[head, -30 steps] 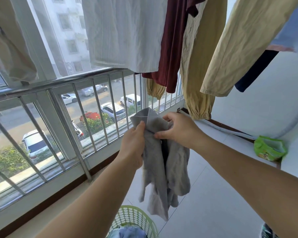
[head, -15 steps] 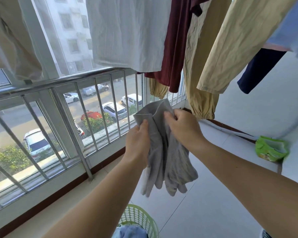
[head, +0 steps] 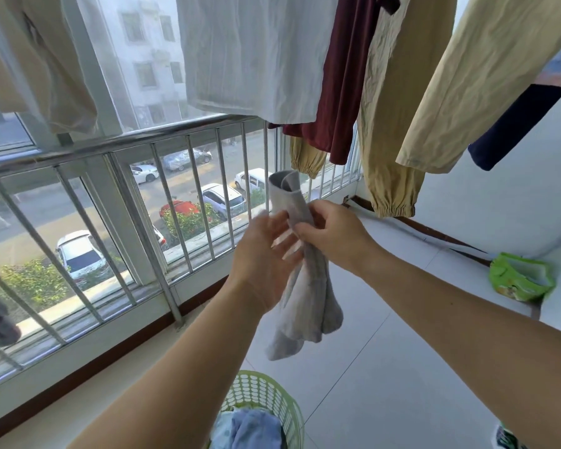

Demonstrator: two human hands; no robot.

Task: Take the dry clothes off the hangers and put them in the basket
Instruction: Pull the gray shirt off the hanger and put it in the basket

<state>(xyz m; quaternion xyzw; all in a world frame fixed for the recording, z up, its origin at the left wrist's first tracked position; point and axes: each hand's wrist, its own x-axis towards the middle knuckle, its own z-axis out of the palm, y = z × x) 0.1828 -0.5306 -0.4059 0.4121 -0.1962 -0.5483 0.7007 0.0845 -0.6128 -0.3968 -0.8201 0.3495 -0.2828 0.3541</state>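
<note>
A grey garment (head: 308, 296) hangs bunched in mid-air in front of me, above the green basket (head: 266, 393). My right hand (head: 334, 234) pinches it near its top. Beside the cloth, my left hand (head: 266, 254) has its fingers spread, palm against the fabric, not gripping it. The basket at the bottom edge holds blue clothes (head: 253, 429). Overhead hang a white shirt (head: 253, 50), a maroon top (head: 337, 92), tan trousers (head: 399, 108), a tan garment (head: 486, 79) and a navy piece (head: 512, 131).
A steel railing (head: 117, 147) and window run along the left, with a street and cars below. A beige garment (head: 36, 59) hangs at top left. A green packet (head: 518, 280) lies on the white ledge at right. The floor is white tile.
My left hand has let go of the grey garment and opened. The right hand has gathered the cloth into a narrower bundle and lifted it slightly.
</note>
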